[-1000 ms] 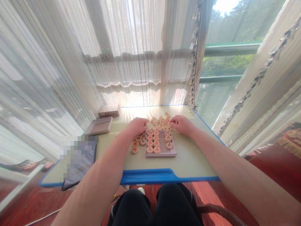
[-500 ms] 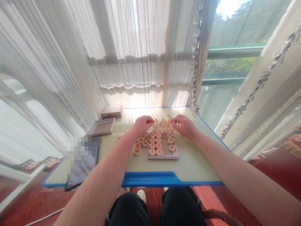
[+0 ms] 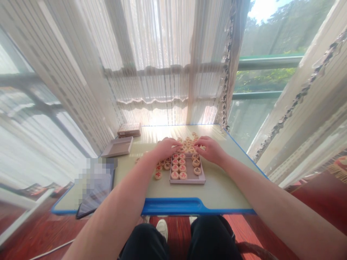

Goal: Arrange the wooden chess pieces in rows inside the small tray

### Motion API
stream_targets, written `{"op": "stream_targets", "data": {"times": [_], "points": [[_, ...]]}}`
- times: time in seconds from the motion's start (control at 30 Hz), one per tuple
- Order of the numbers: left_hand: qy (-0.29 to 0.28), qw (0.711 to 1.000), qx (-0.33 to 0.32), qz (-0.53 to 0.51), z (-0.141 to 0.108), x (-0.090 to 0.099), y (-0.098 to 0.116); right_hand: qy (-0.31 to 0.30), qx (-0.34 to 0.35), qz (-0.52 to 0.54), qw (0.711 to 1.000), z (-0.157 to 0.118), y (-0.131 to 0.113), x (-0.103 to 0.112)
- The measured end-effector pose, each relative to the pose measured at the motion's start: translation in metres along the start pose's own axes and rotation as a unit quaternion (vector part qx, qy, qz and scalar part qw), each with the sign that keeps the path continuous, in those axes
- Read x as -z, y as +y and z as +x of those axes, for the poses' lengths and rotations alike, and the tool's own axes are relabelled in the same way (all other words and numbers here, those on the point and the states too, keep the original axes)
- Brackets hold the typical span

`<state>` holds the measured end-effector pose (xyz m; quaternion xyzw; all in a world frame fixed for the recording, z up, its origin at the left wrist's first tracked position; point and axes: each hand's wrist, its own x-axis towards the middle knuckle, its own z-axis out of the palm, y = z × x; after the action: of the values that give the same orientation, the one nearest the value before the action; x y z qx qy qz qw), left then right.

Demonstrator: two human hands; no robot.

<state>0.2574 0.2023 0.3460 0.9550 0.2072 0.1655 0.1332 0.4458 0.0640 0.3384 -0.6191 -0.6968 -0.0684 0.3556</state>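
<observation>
Round wooden Chinese chess pieces (image 3: 189,141) lie in a loose pile behind a shallow open box (image 3: 192,181). Inside the box, red-marked pieces (image 3: 182,168) fill two columns at the left. Black-marked pieces (image 3: 197,171) form a column along the right wall, with bare box floor between. My left hand (image 3: 168,147) reaches over the pile's left side, fingers stretched out and thumb a little apart. At the pile's right side, my right hand (image 3: 208,147) has its thumb and fingertips closed at a chess piece, mostly hidden by the fingers. More loose pieces (image 3: 158,175) lie left of the box.
An open box lid (image 3: 119,147) lies at the table's left, with a stack of flat boxes (image 3: 129,129) behind it. A dark tablet (image 3: 108,180) rests at the left front edge. The table (image 3: 225,191) has a blue rim and front groove; curtains hang behind.
Both hands have come slightly nearer the box, my left hand also shifting right over the pieces. The pieces inside the box keep their arrangement. The view has shifted slightly.
</observation>
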Motion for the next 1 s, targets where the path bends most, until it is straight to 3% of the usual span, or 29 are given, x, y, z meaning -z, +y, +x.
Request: {"op": "stream_targets", "data": {"times": [0.17, 0.3, 0.6, 0.87, 1.0], "points": [[0.002, 1.000, -0.025, 0.013, -0.001, 0.004, 0.006, 0.014, 0.012, -0.003, 1.000, 0.000, -0.004, 0.001], [0.013, 1.000, -0.005, 0.019, -0.002, 0.003, 0.002, 0.015, 0.024, -0.012, 1.000, -0.001, -0.007, 0.002], [-0.031, 0.997, 0.063, -0.010, -0.002, 0.003, 0.002, 0.020, 0.028, -0.020, 0.999, 0.000, -0.006, 0.006], [0.036, 0.990, 0.058, -0.121, -0.002, -0.001, 0.013, -0.009, 0.038, -0.014, 0.999, -0.002, -0.016, 0.005], [0.086, 0.972, 0.030, -0.217, -0.001, 0.003, 0.030, -0.026, -0.002, 0.028, 0.999, -0.003, -0.025, 0.005]]}}
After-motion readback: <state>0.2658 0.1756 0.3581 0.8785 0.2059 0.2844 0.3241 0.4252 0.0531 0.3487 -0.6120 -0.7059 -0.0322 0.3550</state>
